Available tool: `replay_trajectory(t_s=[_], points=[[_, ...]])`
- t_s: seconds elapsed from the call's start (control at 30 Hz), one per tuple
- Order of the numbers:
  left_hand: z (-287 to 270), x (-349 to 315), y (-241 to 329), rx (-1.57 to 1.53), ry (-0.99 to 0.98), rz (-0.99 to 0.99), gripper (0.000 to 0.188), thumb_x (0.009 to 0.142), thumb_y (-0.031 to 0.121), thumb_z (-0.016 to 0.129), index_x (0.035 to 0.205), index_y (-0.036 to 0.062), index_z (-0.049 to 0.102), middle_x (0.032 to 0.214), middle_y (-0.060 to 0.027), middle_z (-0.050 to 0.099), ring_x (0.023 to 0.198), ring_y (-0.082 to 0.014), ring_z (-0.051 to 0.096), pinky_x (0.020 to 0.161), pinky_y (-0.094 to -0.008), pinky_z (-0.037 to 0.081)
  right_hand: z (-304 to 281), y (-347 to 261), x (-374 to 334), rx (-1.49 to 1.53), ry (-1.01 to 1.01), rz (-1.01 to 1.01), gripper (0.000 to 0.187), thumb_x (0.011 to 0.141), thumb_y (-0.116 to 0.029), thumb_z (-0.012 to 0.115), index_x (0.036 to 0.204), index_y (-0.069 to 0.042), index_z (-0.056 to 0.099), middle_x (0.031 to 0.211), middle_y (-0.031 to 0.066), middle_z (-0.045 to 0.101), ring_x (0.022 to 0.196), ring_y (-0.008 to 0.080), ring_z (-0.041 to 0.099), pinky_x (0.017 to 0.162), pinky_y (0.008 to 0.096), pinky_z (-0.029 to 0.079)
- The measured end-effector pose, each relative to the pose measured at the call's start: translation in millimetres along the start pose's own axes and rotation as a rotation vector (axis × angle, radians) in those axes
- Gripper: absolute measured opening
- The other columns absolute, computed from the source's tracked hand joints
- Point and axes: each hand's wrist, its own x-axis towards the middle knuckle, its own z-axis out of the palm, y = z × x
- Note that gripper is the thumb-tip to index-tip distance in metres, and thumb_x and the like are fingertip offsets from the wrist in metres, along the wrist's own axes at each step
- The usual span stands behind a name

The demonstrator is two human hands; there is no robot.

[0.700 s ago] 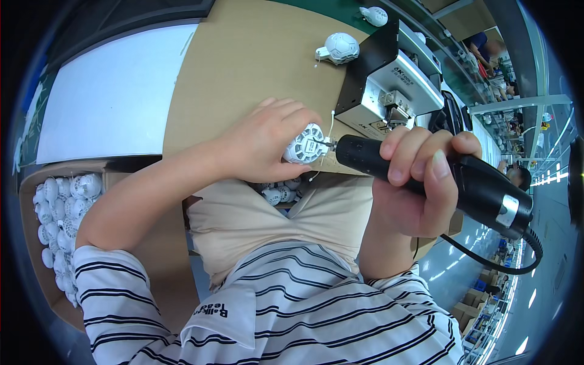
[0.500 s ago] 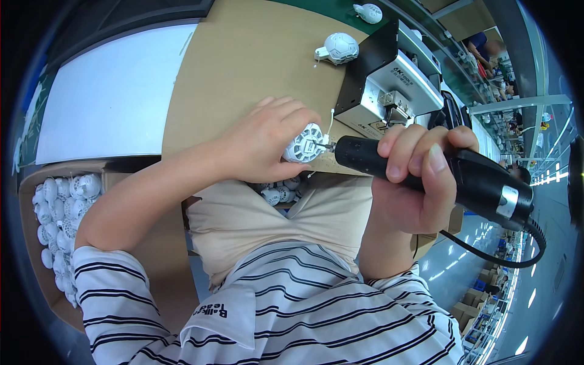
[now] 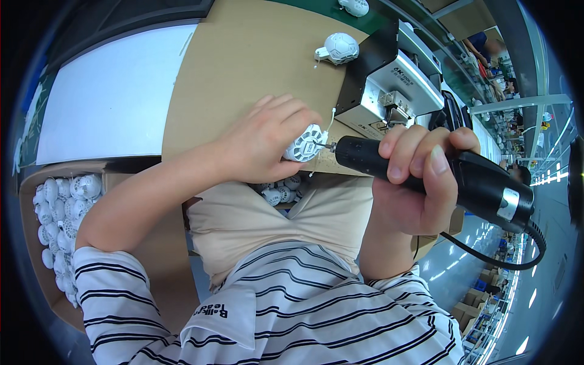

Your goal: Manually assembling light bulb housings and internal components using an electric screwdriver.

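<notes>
My left hand (image 3: 271, 137) is closed around a small white round plastic housing (image 3: 306, 144), whose slotted face is turned to the right. In my right hand (image 3: 426, 164) lies a black electric screwdriver (image 3: 486, 182), held level with my fingers wrapped round its body. Its thin bit points left and reaches the slotted face of the housing; whether the tip sits on a screw is too small to tell. A short white strap stands up beside the housing. From the screwdriver's rear end a black cable curves down and back.
A silver and black screw feeder box (image 3: 395, 79) stands on the brown table board (image 3: 243, 61). Another white ball-shaped housing (image 3: 339, 48) lies beside it, with one more (image 3: 354, 7) farther back. At left, a carton (image 3: 140, 231) holds many such housings; several others lie under the table edge.
The white housing in my left hand has tilted slightly. At the far back, the other housing has shifted left. My right hand and the screwdriver have barely moved.
</notes>
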Motion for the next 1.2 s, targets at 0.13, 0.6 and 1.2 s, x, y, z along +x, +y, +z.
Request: replay_trajectory(t_s=[0.13, 0.6, 1.2], points=[[-0.3, 0.6, -0.1, -0.001, -0.001, 0.005, 0.049, 0.068, 0.009, 0.075, 0.114, 0.0085, 0.057, 0.106, -0.0075, 0.059, 0.095, -0.0247, 0.054, 0.088, -0.0351, 0.040, -0.8, 1.3, -0.2, -0.003, -0.010, -0.006, 0.042, 0.088, -0.005, 0.047, 0.129, -0.006, 0.054, 0.072, 0.0037, 0.052, 0.057, 0.0133, 0.049, 0.068, 0.0335, 0.047], [1.2, -1.6, -2.6, -0.029, 0.002, -0.012, 0.054, 0.068, 0.011, 0.076, 0.117, 0.0073, 0.054, 0.106, -0.0097, 0.058, 0.095, -0.0272, 0.054, 0.089, -0.0381, 0.043, 1.1, 5.7, -5.5, -0.044, -0.069, -0.086, 0.037, 0.089, -0.004, 0.046, 0.126, -0.007, 0.051, 0.074, 0.0048, 0.054, 0.058, 0.0142, 0.052, 0.069, 0.0348, 0.047], [-0.1, -3.8, 5.1, -0.054, -0.029, -0.043, 0.054, 0.070, 0.016, 0.077, 0.116, 0.0054, 0.053, 0.106, -0.0122, 0.059, 0.096, -0.0302, 0.056, 0.088, -0.0390, 0.046, -15.4, -19.8, 3.9, 0.025, -0.184, -0.068, 0.041, 0.085, -0.001, 0.049, 0.126, -0.007, 0.050, 0.070, 0.0040, 0.053, 0.056, 0.0150, 0.052, 0.069, 0.0346, 0.047]])
